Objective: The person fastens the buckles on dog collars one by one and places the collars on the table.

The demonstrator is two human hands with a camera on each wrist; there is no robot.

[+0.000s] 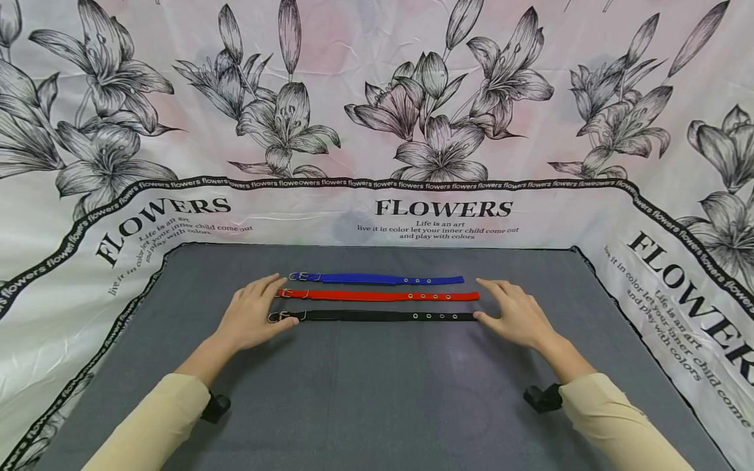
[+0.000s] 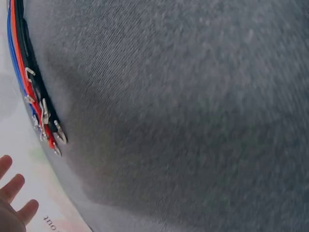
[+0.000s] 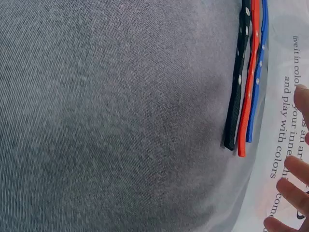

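Observation:
Three buckled collars lie flat and nearly parallel: a blue collar (image 1: 365, 279) farthest back, a red collar (image 1: 353, 296) in the middle and a black collar (image 1: 359, 315) in front. Their metal buckles are on the left, their eyelet holes toward the right. At the buckle ends is my left hand (image 1: 250, 315), fingers spread, overlapping the red and black ends in the head view. My right hand (image 1: 515, 315) is at the strap tips, its thumb right by the black tip. In the left wrist view, separated fingers (image 2: 28, 211) show apart from the buckles; the right wrist view shows spread fingers (image 3: 292, 193).
Grey cloth (image 1: 377, 399) covers the table beneath the collars. A white floral curtain (image 1: 330, 216) with printed lettering rises behind and along both sides. Black wrist devices (image 1: 216, 407) sit at both sleeve cuffs.

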